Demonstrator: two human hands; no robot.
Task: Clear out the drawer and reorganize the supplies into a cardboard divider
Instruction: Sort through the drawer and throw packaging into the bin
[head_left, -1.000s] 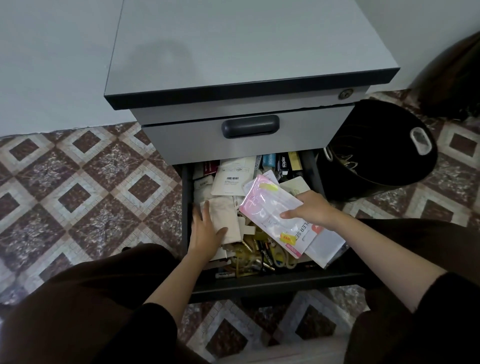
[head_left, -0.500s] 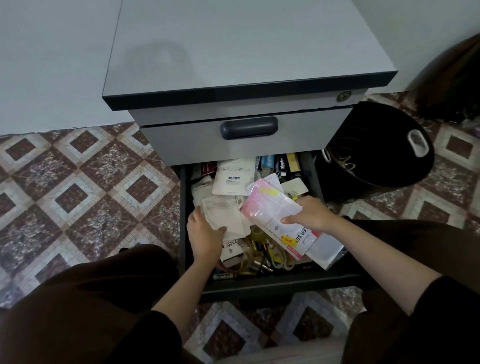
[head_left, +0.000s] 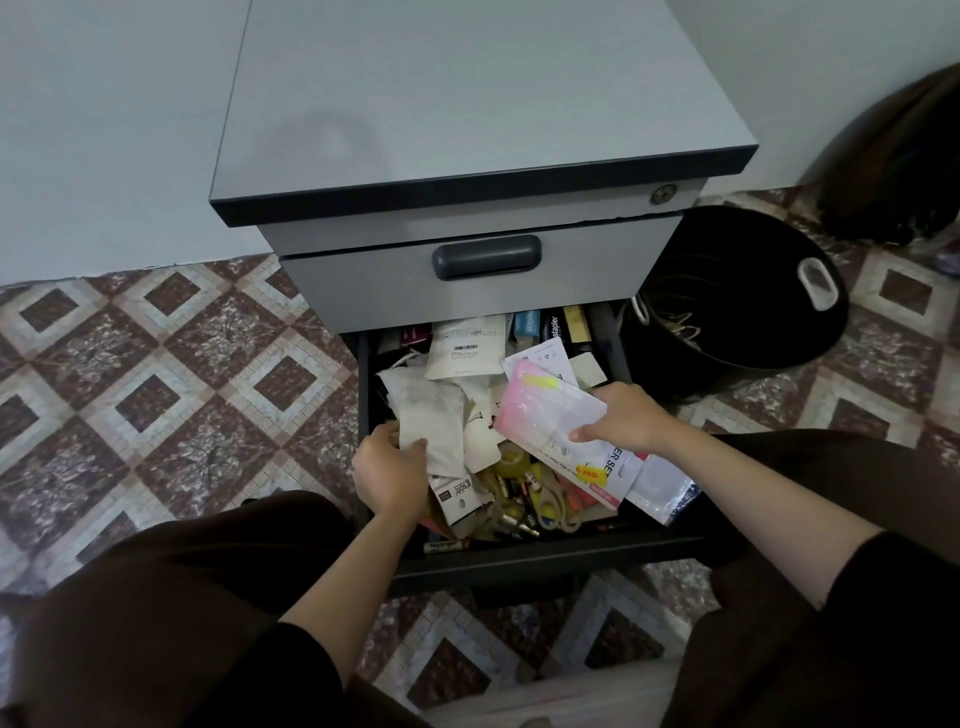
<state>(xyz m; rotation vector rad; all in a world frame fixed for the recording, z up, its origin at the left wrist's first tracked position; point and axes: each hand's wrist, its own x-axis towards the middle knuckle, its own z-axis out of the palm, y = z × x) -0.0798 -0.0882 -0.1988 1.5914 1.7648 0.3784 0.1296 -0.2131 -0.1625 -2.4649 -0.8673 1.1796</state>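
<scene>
While pinching the near edge of a flat pink-and-white plastic packet with the right hand, thumb on top, probably tilting it up to free it from the clutter underneath. Gripping, with the curled fingers of the left hand, the lower corner of a crumpled off-white pouch, seemingly peeling it off too. Working directly above loose supplies crowding the open dark metal drawer. Being hemmed by drawer walls just outside each hand and a closed grey drawer front beyond the fingertips; judging upward and bodyward as the free way out. Not seeing any cardboard divider. Noting patterned tile floor left of the left hand as open room.
</scene>
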